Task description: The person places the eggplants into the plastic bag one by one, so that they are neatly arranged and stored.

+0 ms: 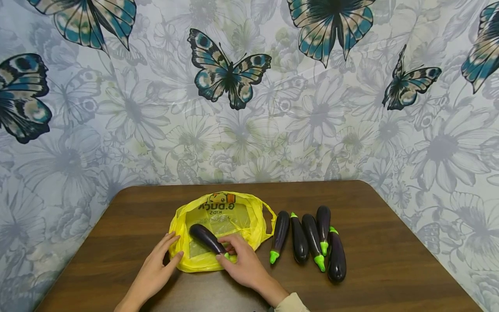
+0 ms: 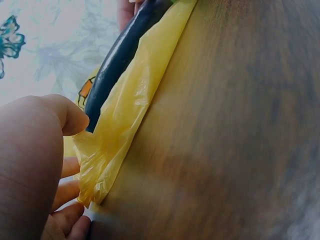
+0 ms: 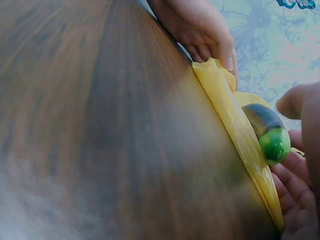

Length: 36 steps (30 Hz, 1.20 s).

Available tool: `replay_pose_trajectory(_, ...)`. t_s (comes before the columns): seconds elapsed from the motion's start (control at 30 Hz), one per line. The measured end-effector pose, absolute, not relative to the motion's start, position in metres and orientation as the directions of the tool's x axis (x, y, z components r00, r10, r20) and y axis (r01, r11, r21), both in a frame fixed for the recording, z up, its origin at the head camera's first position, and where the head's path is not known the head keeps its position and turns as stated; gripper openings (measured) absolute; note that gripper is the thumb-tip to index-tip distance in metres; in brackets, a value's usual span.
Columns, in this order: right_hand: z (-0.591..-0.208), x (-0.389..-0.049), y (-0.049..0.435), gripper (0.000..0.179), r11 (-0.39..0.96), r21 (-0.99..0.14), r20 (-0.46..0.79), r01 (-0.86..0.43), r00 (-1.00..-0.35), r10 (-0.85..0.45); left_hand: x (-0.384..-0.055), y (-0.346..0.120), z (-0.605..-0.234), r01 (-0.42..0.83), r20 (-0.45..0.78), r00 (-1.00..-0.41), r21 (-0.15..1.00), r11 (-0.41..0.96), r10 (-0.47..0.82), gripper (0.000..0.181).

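Observation:
A yellow plastic bag (image 1: 183,262) lies on the table with its mouth facing up. Inside its mouth is a dark purple eggplant (image 1: 203,237), slanted, its green stem end (image 3: 275,146) toward me. My right hand (image 1: 243,262) holds the eggplant near that end, thumb on the near side and fingers curled behind. At the bag's left side, my left hand (image 1: 157,262) grips the rim between thumb and fingers. The plastic bunches beside the left thumb (image 2: 75,117) in the left wrist view.
Several more eggplants (image 1: 309,236) with green stem ends lie in a loose row right of the bag. They rest on a dark brown wooden table (image 1: 390,260). Behind it hangs a floral cloth (image 1: 249,143) with butterfly prints.

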State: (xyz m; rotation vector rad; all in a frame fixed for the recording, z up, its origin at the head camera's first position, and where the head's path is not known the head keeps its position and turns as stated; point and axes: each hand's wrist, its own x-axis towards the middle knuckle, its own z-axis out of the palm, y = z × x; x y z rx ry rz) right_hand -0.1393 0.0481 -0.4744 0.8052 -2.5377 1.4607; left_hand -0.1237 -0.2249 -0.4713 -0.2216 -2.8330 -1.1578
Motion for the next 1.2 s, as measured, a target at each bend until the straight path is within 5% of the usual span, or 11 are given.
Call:
replay_pose_trajectory(0.3, -0.470, -0.139, 0.047, 0.049, 0.428, -0.737, 0.290, -0.523, -0.817, -0.499, -0.120, -0.225, -0.472, 0.136, 0.107, -0.991, 0.681, 0.719, 0.087, 0.063)
replay_pose_trajectory(1.2, -0.463, -0.143, 0.021, 0.039, 0.323, -0.794, 0.291, -0.514, -0.790, -0.540, -0.121, -0.218, -0.470, 0.146, 0.131, -0.988, 0.689, 0.710, 0.077, 0.060)
